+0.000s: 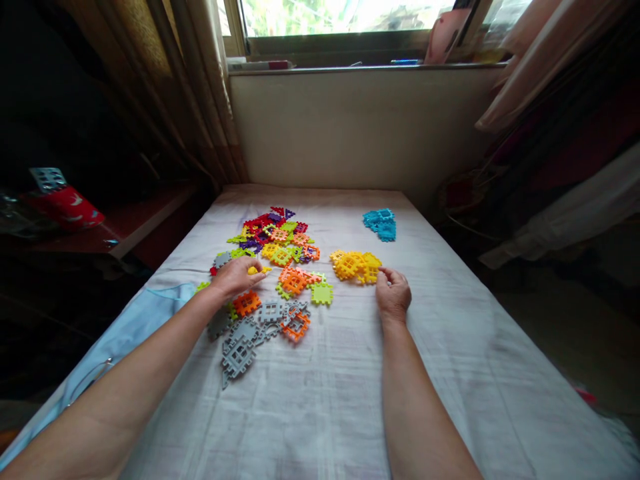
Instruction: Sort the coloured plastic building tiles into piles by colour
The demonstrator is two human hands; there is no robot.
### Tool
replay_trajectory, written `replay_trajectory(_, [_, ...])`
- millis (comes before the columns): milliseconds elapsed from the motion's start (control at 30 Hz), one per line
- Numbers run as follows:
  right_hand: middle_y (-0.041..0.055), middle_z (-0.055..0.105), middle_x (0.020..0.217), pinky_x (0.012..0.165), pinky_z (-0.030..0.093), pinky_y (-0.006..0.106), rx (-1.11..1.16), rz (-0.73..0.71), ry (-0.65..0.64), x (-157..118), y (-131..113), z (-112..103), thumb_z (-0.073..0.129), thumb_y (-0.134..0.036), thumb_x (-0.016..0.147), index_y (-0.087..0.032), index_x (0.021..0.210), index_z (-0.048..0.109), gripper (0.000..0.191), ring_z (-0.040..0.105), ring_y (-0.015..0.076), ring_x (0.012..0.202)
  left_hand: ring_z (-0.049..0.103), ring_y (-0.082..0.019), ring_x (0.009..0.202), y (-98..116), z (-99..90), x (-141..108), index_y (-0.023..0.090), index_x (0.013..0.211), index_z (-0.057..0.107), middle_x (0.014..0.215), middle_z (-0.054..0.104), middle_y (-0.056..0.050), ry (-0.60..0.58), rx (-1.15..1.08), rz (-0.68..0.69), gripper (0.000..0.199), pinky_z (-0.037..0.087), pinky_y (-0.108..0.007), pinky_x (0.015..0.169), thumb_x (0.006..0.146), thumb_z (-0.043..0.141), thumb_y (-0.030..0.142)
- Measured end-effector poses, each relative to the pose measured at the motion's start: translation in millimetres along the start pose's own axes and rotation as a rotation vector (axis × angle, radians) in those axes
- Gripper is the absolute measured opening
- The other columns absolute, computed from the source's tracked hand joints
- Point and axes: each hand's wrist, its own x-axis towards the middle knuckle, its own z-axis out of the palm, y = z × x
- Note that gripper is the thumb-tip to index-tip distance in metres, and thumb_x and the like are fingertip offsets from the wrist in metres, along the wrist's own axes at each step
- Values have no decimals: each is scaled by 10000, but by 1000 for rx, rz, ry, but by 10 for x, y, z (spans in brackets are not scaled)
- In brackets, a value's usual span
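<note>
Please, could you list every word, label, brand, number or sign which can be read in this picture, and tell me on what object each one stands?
There is no readable text.
Red container: white marks, too blurred to make out.
Red-and-white stick-like item and blue item on the sill: too small to read.
Yellow pieces and blue pieces: no lettering can be made out.
</note>
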Motion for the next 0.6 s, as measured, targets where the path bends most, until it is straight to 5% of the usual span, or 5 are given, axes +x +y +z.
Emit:
replay_trajectory(167, [126, 719, 954, 805, 512, 337, 33, -14, 44, 9, 43, 31, 468, -327, 757, -165, 867, 746, 340, 644, 226, 877, 653, -201, 931, 448, 66, 56, 248, 908, 712, 1008, 726, -19, 32, -91, 81, 197, 493, -305, 831, 827, 615, 400])
replay_trajectory(300, [119, 727, 895, 813, 509, 356, 120, 27, 83, 49, 94, 46, 484, -357, 731, -157, 843, 748, 350, 647, 237, 850, 646, -191, 939, 1094, 241, 96, 231, 861, 683, 1015, 705, -30, 101, -194, 341, 121, 494, -311, 849, 854, 640, 343])
replay_trajectory(433, [100, 731, 819, 779, 509, 349, 257, 120, 122, 98, 137, 45, 501, -381, 717, -144, 851, 746, 366, 655, 231, 786, 625, -217, 1016, 1657, 424, 156, 216, 911, 667, 1115, 682, -71, 184, -46, 583, 90, 486, -349, 883, 900, 604, 280])
replay_trajectory(600, [91, 744, 836, 761, 509, 331, 382, 181, 164, 135, 163, 53, 525, -369, 698, -148, 857, 744, 349, 661, 220, 792, 596, -253, 1070, 1994, 623, 251, 211, 955, 665, 1181, 657, -105, 186, 16, 655, 103, 477, -401, 916, 907, 578, 239])
